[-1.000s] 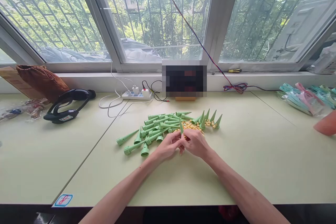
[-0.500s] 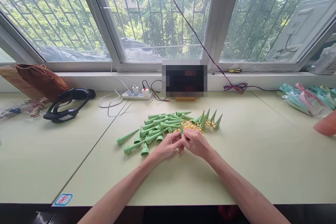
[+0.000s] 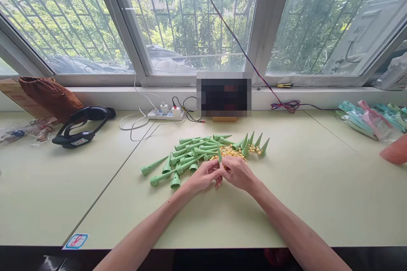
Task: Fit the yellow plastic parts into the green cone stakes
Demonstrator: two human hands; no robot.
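A green plastic plant-watering spike (image 3: pixel 219 155) stands point up between my two hands, its lower end hidden by the fingers. My left hand (image 3: pixel 205 175) is closed around that lower end. My right hand (image 3: pixel 237 172) is closed too, thumb and fingertips pinched against the spike's right side; whatever small piece they may hold is hidden. Just beyond my hands is a heap of small yellow pieces (image 3: pixel 233 152). Many more green spikes (image 3: pixel 187 152) lie piled to the left, and several spikes (image 3: pixel 257 143) stand upright at the right of the heap.
A power strip (image 3: pixel 167 113) with white cables sits at the back by the window ledge. At left are a black headset (image 3: pixel 83 127) and a brown pouch (image 3: pixel 52 97). Bagged teal and pink items (image 3: pixel 370 120) lie at far right, above an orange object (image 3: pixel 394 150).
Almost nothing differs. My fingers have shifted very slightly around the upright spike; the piles and everything else have stayed in place.
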